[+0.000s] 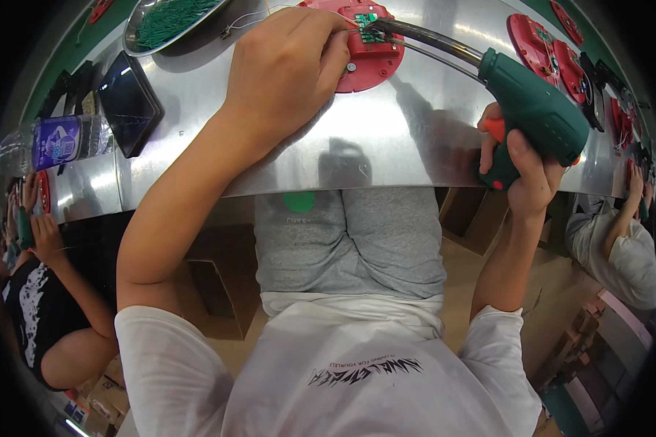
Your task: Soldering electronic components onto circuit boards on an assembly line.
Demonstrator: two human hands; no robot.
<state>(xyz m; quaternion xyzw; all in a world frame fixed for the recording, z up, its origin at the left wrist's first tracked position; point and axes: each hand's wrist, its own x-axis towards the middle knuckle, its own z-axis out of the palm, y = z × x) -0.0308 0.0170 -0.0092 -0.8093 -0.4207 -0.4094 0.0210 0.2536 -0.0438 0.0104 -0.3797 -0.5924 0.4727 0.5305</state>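
My left hand (288,69) rests at the red plastic housing (364,80), thumb and forefinger pinched on a thin wire whose end meets the small green circuit board (375,49). Gripped in my right hand (532,171) is a dark green soldering gun (539,102), with fingers around its handle by the orange-red trigger (495,130). Its long metal tube reaches left over the housing, and the tip is at the board. A thinner rod runs below that tube. Just where the tip touches is too small to tell.
On the metal table (408,156) at left are a steel dish (130,36) of green wires, a black phone (127,102) and a plastic bottle (58,142). More red housings (532,47) lie at right. Other people sit on both sides; cardboard boxes stand below.
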